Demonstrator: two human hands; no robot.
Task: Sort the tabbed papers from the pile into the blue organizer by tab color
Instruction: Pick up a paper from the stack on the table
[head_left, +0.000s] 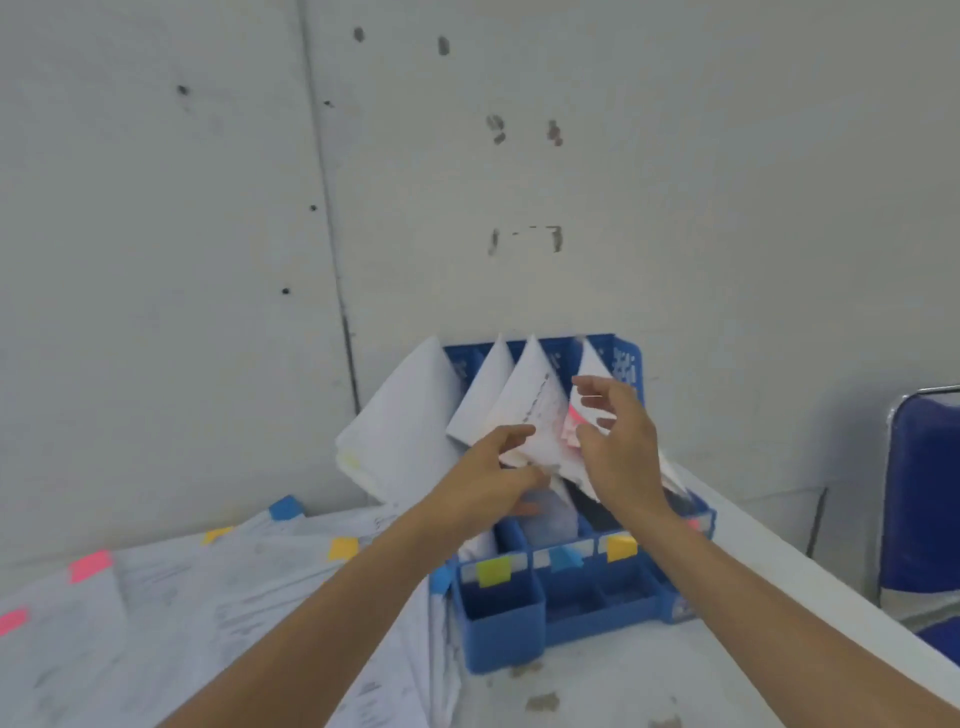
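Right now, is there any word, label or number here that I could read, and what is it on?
None can be read.
Pile of tabbed papers: grey print, too blurred.
Sheet gripped by the left hand: dark scrawl, blurred.
Colour tabs on the blue organizer: blank, as far as shows.
Wall marks: smudges, not letters.
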